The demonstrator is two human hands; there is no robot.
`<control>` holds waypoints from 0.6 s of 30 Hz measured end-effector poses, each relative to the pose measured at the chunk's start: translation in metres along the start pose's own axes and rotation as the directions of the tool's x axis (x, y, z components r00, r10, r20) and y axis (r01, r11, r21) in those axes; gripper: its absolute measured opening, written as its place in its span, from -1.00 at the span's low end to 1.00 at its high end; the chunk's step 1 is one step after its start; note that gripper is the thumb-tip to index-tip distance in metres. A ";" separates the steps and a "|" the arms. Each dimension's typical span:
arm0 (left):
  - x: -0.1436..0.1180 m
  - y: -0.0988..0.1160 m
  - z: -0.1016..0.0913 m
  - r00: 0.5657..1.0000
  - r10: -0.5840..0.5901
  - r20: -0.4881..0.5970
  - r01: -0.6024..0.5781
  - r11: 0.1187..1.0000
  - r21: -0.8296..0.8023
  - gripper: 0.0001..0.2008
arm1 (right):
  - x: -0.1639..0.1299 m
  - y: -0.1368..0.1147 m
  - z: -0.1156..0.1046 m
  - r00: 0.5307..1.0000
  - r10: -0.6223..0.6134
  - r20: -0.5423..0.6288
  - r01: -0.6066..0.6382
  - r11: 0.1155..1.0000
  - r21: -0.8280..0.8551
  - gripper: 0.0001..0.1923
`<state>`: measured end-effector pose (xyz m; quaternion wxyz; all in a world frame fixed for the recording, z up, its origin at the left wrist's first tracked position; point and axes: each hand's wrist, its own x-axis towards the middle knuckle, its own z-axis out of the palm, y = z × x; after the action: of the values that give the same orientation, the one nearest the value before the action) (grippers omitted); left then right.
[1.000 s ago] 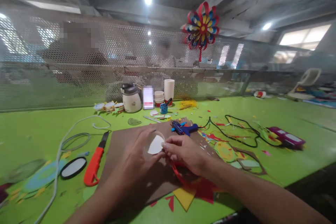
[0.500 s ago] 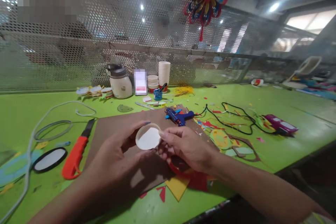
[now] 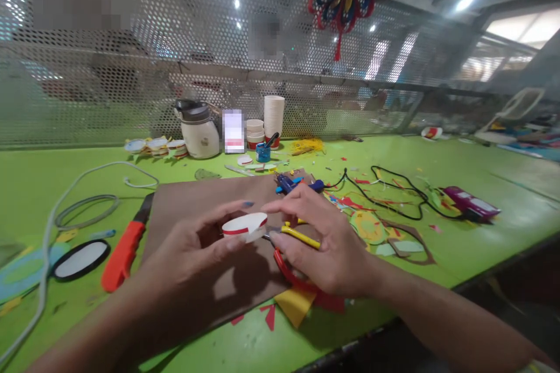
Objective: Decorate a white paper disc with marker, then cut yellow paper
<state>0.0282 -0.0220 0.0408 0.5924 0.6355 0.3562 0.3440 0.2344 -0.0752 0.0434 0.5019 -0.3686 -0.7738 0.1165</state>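
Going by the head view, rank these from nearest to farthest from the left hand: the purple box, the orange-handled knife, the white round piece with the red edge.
From the left hand:
1. White round piece: between its thumb and fingers.
2. Orange-handled knife: to its left.
3. Purple box: far to the right.

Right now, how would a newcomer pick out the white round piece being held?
On the green table, find the large brown board. Above it, the left hand holds the white round piece. Unlike the black-rimmed oval lying left of the orange-handled tool, this piece shows red along its edge and is off the table.
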 end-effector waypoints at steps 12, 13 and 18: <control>-0.007 -0.003 0.006 0.938 -0.195 0.288 0.307 0.854 -0.420 -0.69 | 0.002 -0.006 0.001 0.991 0.094 0.097 -0.091 0.995 -0.031 -0.89; -0.008 -0.001 0.008 0.932 -0.212 0.294 0.330 0.834 -0.443 -0.71 | 0.003 -0.005 0.001 0.988 0.119 0.103 -0.121 0.993 0.010 -0.91; -0.006 -0.002 0.011 0.921 -0.256 0.293 0.371 0.803 -0.465 -0.72 | 0.004 -0.003 0.003 0.950 0.272 0.156 -0.300 0.932 0.202 -0.93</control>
<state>0.0350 -0.0324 0.0382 0.8236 0.4201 0.2861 0.2517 0.2298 -0.0743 0.0461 0.4682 -0.4106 -0.7237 0.2973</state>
